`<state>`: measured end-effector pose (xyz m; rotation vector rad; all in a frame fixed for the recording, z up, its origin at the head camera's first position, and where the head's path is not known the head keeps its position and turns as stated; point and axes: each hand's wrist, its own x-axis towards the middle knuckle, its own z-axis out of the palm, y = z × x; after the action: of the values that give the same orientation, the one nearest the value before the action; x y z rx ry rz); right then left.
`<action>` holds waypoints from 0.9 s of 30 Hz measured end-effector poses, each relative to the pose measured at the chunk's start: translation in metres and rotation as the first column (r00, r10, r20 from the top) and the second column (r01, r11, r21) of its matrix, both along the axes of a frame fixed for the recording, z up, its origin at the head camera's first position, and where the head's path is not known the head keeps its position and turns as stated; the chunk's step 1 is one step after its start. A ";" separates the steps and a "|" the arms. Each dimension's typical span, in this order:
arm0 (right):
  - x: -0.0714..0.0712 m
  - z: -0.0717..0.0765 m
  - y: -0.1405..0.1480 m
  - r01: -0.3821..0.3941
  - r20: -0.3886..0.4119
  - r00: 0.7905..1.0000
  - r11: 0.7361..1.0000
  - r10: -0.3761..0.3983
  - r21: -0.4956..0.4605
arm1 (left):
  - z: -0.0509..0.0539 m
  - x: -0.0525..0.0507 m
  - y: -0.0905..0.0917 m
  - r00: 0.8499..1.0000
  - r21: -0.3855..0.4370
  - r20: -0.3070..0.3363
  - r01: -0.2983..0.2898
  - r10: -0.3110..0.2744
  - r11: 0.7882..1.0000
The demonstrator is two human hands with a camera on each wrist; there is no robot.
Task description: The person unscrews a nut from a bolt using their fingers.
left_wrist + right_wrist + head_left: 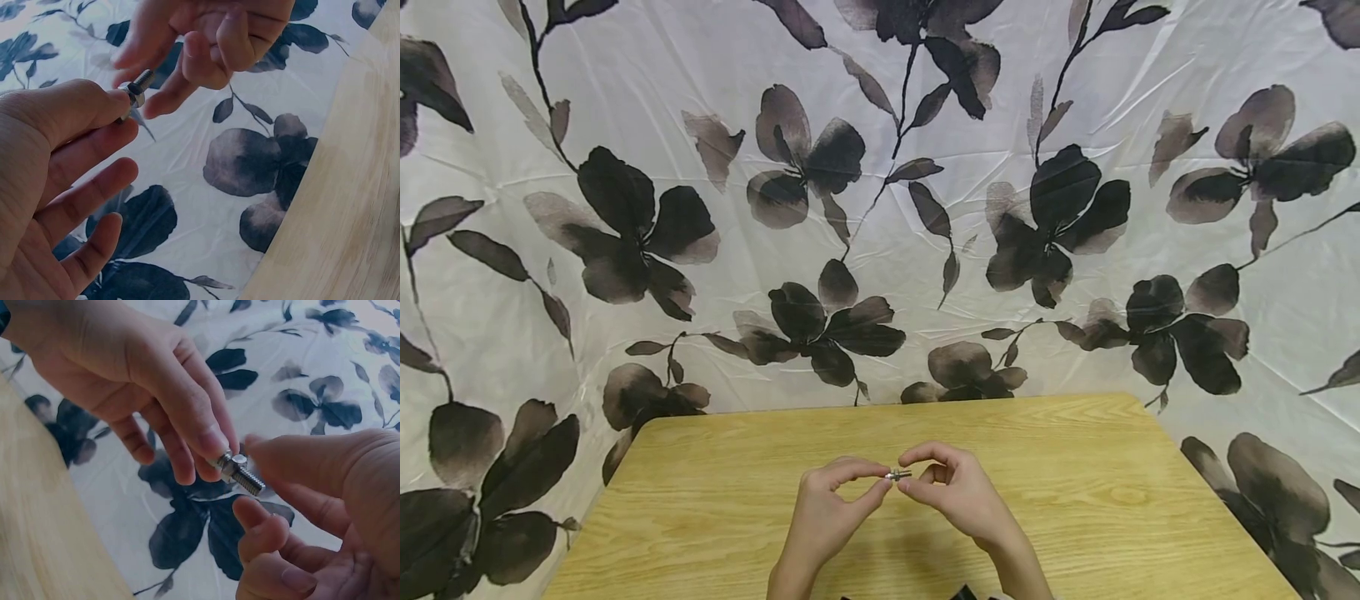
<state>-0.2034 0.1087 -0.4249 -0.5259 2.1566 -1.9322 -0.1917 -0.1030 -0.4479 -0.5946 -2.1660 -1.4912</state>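
Observation:
Thumb and fingertips of my left hand [829, 507] pinch a small silver bolt [251, 483] by one end, above the table. A nut [232, 466] sits on the bolt, close to the left fingertips; bare thread sticks out beyond it toward the right hand. My right hand [964, 498] hovers around that threaded end, thumb and index finger apart on either side of it. In the right wrist view a gap shows between the right index fingertip and the thread; whether the right thumb touches the nut is hard to tell. The bolt's other end is hidden by the left fingers.
Below both hands lies a wood-grain table [700, 483] with rounded far corners. A white cloth [715, 225] with dark flowers hangs behind it and at the sides. Small dark objects [962, 593] poke in at the bottom edge of the head view.

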 end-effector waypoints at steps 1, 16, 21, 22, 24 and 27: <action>0.000 0.001 0.000 0.017 0.005 1.000 1.000 -0.017 0.002 | 0.000 0.000 0.000 1.000 0.004 0.010 -0.004 0.004 1.000; -0.001 0.001 0.001 -0.020 0.046 0.999 0.999 0.018 0.041 | 0.001 0.000 0.001 1.000 0.001 0.013 -0.009 0.009 1.000; 0.000 0.002 0.001 -0.012 0.025 1.000 0.999 0.011 0.039 | -0.001 0.000 0.002 1.000 -0.010 -0.003 -0.001 0.001 1.000; 0.000 0.002 0.001 -0.006 0.018 1.000 0.999 0.005 0.045 | -0.001 0.000 0.002 1.000 -0.013 -0.003 -0.002 0.002 1.000; 0.000 0.002 0.001 0.005 0.004 1.000 0.999 -0.005 0.053 | 0.000 0.000 0.002 1.000 -0.015 0.004 -0.008 0.008 1.000; 0.001 0.001 0.001 0.018 -0.023 1.000 0.998 -0.016 0.065 | 0.000 0.001 0.003 0.999 -0.016 0.026 -0.020 0.020 1.000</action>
<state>-0.2027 0.1093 -0.4238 -0.5215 2.2364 -1.8654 -0.1910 -0.1000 -0.4475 -0.5597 -2.1993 -1.4807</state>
